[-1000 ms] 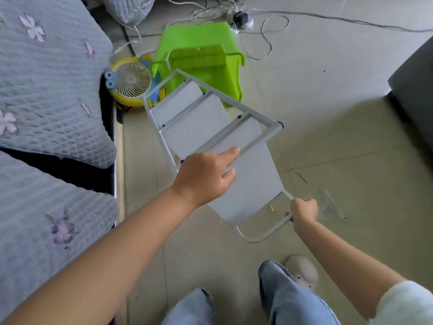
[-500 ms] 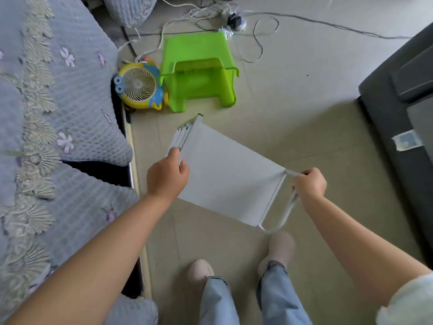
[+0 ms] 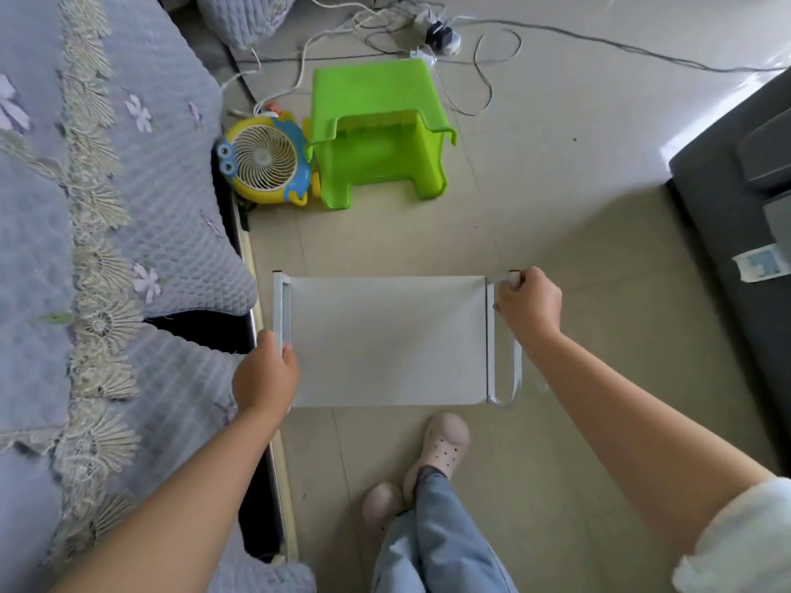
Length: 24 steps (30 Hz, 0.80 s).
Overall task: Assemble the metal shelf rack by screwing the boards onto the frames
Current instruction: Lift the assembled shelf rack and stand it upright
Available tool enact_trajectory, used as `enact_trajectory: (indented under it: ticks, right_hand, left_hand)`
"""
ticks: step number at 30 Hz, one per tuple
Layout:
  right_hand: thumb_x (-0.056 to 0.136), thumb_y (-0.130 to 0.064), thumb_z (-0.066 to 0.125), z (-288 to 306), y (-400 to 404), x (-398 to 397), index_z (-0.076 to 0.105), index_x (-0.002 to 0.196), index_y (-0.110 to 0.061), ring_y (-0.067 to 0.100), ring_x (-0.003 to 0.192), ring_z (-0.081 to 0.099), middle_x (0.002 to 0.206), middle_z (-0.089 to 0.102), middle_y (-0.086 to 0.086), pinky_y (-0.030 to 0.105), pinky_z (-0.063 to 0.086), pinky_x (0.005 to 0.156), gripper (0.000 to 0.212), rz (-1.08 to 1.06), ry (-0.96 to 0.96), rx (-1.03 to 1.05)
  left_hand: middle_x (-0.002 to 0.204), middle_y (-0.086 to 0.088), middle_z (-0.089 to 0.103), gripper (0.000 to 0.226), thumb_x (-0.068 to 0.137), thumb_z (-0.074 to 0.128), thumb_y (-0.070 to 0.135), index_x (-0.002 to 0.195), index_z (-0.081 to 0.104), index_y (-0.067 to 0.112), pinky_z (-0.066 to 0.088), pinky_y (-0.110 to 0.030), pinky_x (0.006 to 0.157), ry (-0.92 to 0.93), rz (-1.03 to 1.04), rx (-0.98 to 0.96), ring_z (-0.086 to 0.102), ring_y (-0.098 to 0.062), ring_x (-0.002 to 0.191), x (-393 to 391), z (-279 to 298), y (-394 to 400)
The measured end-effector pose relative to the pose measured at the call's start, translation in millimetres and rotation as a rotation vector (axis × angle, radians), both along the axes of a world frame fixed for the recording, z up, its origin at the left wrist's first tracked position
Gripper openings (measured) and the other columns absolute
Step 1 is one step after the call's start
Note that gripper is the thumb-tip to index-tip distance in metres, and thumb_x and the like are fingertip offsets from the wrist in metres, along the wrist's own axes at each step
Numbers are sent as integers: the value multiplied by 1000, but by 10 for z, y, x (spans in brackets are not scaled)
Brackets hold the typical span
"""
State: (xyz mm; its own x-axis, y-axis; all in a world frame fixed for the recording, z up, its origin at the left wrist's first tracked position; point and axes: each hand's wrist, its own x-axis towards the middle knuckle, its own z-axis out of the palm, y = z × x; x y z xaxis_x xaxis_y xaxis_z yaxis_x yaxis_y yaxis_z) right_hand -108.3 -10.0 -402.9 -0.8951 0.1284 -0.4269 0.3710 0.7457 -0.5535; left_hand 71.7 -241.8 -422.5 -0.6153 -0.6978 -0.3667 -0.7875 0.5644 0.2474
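The rack (image 3: 387,340) lies crosswise, board up, left hand (image 3: 265,374) and right hand (image 3: 528,308) gripping its end frames, lower shelves hidden.

**Tiled floor between sofa and dark furniture**

Pale floor tiles (image 3: 556,199) catch daylight far beyond the hands. A quilted lilac sofa cover (image 3: 107,207) lies left of them; dark grey furniture (image 3: 736,258) stands to their right.

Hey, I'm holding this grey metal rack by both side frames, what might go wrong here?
The left hand and right hand grip only the thin side frames of the grey metal shelf rack, so it might tilt or slip. Its near edge hangs above the pink clog shoe. White cables trail across the floor behind.
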Motion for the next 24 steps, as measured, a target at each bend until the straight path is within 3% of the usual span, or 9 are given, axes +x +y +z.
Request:
enact_trajectory:
  ticks: [3, 4, 6, 9, 12, 14, 17, 21, 24]
  right_hand:
    - [93, -13, 35, -53, -35, -11, 37, 65, -10, 15, 51, 62, 82, 57, 16, 35, 50, 64, 29, -47, -51, -72]
    - [95, -15, 32, -54, -46, -23, 39, 70, -8, 17, 52, 62, 84, 56, 16, 35, 50, 63, 26, -43, -78, -73]
    - [95, -15, 28, -38, -67, -20, 37, 85, -5, 33, 73, 62, 92, 53, 19, 41, 52, 71, 17, 11, -128, 18]
    - [91, -7, 28, -13, -150, -17, 33, 94, -4, 38, 96, 53, 105, 52, 22, 39, 41, 76, 7, 96, -154, 195]
    - [86, 1, 33, -7, -204, 14, 41, 107, 1, 38, 111, 48, 118, 50, 22, 41, 40, 87, 23, 146, -130, 357]
    - [85, 2, 34, -2, -207, -17, 40, 111, 2, 38, 111, 49, 119, 51, 23, 40, 40, 88, 26, 189, -145, 436]
    - [85, 4, 33, 54, -229, -110, 37, 111, 2, 39, 105, 54, 115, 55, 22, 38, 40, 76, 26, 239, -227, 490]
    - [87, 6, 31, 109, -357, -171, 34, 107, 0, 41, 103, 55, 114, 56, 24, 36, 39, 72, 21, 285, -284, 467]
    - [86, 7, 30, 98, -451, -223, 31, 97, -3, 41, 100, 56, 110, 58, 25, 37, 40, 71, 14, 278, -262, 439]
  left_hand:
    - [100, -26, 61, 10, 96, 39, 8, 99, 41, -2, 36, -37, 63, -107, 24, 2, 59, -41, 92, -193, 24, -3]
    - [106, -24, 60, 13, 96, 39, 6, 106, 40, -3, 40, -39, 66, -140, 28, 2, 59, -40, 97, -265, 29, 10]
    - [114, -22, 59, 20, 96, 38, 5, 114, 39, -3, 45, -42, 74, -198, 43, 4, 57, -39, 105, -371, 48, 20]
    - [118, -22, 57, 23, 96, 37, 8, 117, 40, -3, 47, -44, 80, -211, 73, -7, 55, -38, 110, -521, 57, -49]
    - [121, -22, 56, 29, 98, 35, 15, 120, 44, -4, 45, -43, 84, -275, 27, -15, 52, -38, 114, -652, 96, -149]
    - [122, -19, 57, 34, 100, 34, 20, 120, 49, -2, 45, -41, 85, -335, -36, 20, 53, -37, 114, -739, 140, -241]
    - [121, -16, 58, 34, 99, 35, 23, 120, 53, 3, 45, -38, 83, -417, -112, 61, 54, -35, 113, -871, 183, -372]
    - [116, -19, 61, 29, 96, 34, 5, 124, 33, 1, 47, -39, 75, -408, -192, 16, 60, -36, 104, -927, 229, -482]
    - [114, -19, 62, 31, 96, 33, 2, 125, 27, -2, 48, -37, 73, -455, -291, -12, 61, -34, 102, -977, 228, -598]
